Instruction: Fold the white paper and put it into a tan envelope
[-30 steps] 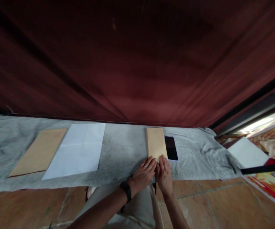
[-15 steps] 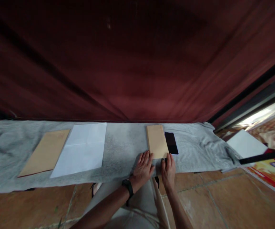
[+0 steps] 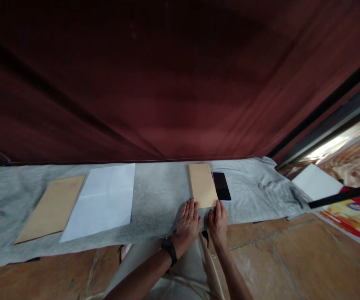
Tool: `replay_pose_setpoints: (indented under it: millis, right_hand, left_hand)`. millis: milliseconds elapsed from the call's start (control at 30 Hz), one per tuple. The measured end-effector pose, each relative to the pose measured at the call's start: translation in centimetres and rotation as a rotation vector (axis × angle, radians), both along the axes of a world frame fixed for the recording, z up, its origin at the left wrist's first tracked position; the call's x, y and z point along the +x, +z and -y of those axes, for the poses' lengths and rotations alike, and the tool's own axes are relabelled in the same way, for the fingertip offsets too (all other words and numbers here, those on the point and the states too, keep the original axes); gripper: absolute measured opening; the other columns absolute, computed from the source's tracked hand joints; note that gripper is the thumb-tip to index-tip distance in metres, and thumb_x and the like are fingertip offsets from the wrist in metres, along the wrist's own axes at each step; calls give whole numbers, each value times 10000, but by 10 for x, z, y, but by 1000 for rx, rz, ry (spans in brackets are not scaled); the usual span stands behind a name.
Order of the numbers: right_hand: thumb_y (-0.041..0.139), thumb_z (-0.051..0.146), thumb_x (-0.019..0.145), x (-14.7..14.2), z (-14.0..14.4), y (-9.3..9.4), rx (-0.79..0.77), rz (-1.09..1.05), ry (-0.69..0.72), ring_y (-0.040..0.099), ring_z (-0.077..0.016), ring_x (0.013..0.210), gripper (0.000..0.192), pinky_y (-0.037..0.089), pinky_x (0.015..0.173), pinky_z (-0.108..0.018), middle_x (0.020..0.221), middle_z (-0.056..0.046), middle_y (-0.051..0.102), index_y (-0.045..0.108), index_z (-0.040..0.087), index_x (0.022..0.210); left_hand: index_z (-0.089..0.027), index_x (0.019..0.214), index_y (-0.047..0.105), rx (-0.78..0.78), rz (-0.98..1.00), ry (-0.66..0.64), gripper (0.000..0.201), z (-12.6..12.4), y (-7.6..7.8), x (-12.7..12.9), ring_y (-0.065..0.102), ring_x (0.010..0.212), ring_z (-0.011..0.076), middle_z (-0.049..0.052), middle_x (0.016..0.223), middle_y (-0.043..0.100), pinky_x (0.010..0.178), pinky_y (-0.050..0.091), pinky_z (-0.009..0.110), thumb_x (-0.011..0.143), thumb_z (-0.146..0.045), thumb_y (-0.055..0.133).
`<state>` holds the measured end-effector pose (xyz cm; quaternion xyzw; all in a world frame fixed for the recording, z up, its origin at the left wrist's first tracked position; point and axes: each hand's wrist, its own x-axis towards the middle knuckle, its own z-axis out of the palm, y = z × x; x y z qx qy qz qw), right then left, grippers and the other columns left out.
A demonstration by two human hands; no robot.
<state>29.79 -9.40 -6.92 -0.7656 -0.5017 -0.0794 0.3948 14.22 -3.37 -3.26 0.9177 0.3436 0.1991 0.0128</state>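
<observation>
My left hand (image 3: 188, 222) lies flat on the grey cloth (image 3: 157, 196), fingers apart, its tips just short of the near edge of a small tan envelope (image 3: 202, 186). My right hand (image 3: 218, 223) rests palm down beside it, fingertips at the envelope's near right corner. Neither hand holds anything. A black phone (image 3: 221, 186) lies face up right against the envelope's right side. A black band circles my left wrist.
Farther left on the cloth lie a white sheet of paper (image 3: 101, 201) and a larger tan envelope (image 3: 51, 207). A dark red curtain hangs behind. Tiled floor runs in front; a white sheet (image 3: 317, 181), a black bar (image 3: 342, 195) and a colourful print (image 3: 354, 216) sit at right.
Both hands have slid back toward me off the small envelope's near edge and now rest flat just short of it. The view has shifted slightly.
</observation>
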Motion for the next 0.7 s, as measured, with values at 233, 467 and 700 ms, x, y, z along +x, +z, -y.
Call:
replay_pose_setpoints:
  millis: [233, 467, 700]
  right_hand:
    - [371, 271, 1038, -4, -4, 5, 17, 37, -29, 514, -329, 1256, 525, 483, 1001, -570, 1365, -214, 533, 357, 181, 1555]
    - [388, 299, 1045, -5, -2, 2, 10, 59, -34, 512, -340, 1272, 540, 495, 989, -572, 1412, -230, 502, 339, 191, 1572]
    - [374, 326, 1049, -4, 0, 10, 25, 65, -14, 460, -378, 1359, 552, 470, 1018, -611, 1508, -266, 419, 332, 166, 1576]
  left_hand:
    - [-17, 1530, 363, 6, -16, 22, 566, -1, -2, 4, 388, 1490, 337, 270, 1571, 423, 1169, 419, 514, 993, -186, 423]
    - [-49, 1537, 349, -25, 3, -5, 555, 0, -3, 3, 354, 1506, 354, 280, 1593, 382, 1150, 429, 538, 1007, -196, 425]
    - [-131, 1587, 305, -171, 43, -75, 644, -2, 12, -7, 271, 1547, 333, 215, 1672, 259, 1197, 378, 495, 1005, -288, 529]
